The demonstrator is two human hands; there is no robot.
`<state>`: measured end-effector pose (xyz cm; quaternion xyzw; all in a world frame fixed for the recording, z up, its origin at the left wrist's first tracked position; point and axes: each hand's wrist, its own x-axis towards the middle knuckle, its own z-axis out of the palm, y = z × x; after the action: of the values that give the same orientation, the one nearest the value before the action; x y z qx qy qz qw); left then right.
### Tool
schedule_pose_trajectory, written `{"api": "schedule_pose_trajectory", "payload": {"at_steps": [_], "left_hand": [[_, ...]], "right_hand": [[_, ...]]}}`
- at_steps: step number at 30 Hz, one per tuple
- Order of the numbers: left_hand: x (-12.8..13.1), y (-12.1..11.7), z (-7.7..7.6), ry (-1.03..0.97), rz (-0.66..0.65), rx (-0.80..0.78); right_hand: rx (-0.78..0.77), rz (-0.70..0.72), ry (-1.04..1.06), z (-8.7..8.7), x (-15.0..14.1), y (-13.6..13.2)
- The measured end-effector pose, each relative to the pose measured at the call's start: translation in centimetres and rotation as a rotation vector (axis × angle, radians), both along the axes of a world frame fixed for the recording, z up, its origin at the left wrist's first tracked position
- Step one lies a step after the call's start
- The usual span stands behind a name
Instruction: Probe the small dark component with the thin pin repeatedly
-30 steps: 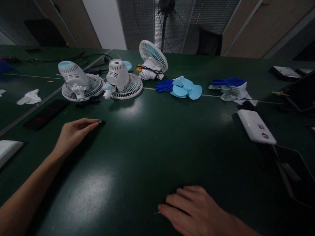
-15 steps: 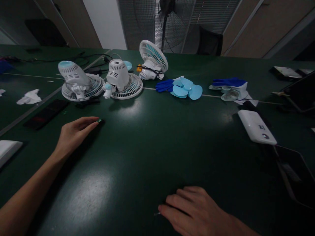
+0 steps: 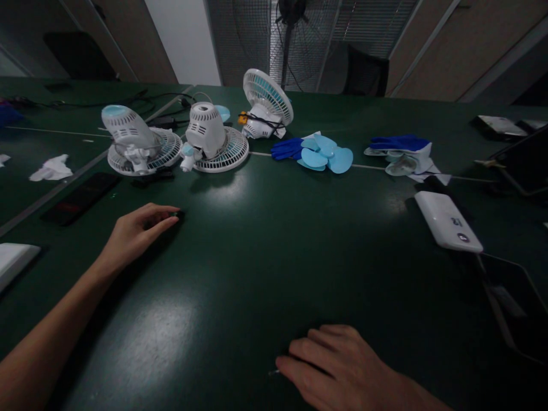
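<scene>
As the left hand (image 3: 136,231) slides farther round a small green piece (image 3: 174,214), probably better placed, right hand (image 3: 334,364) rests by slim bit (image 3: 274,372); can't tell if either grips.

Kinda dim in here tbh, blinds (image 3: 377,28) are hanging near a white wall (image 3: 184,43), a dark chair (image 3: 366,71) is sitting behind the green table (image 3: 299,240), and light's glaring off it.
</scene>
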<state>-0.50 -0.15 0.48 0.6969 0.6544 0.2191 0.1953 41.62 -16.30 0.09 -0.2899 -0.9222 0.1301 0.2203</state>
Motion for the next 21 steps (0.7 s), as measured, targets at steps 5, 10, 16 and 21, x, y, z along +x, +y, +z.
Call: {"api": "schedule_pose_trajectory", "payload": {"at_steps": [5,10,16,21], "left_hand": [[-0.5,0.3,-0.1,-0.074,0.021,-0.064],[-0.7,0.4,-0.3,-0.107,-0.047,-0.013],[-0.5,-0.3,-0.2,0.096,-0.144,0.156],[-0.2,-0.9,-0.5,0.328,-0.163,0.231]], "right_hand": [[0.004,-0.005,-0.004,-0.1,0.0,-0.1],[0.013,0.000,0.024,0.0,-0.1,0.0],[0.023,-0.004,0.034,-0.1,-0.1,0.1],[0.015,0.006,0.024,0.0,0.0,0.0]]}}
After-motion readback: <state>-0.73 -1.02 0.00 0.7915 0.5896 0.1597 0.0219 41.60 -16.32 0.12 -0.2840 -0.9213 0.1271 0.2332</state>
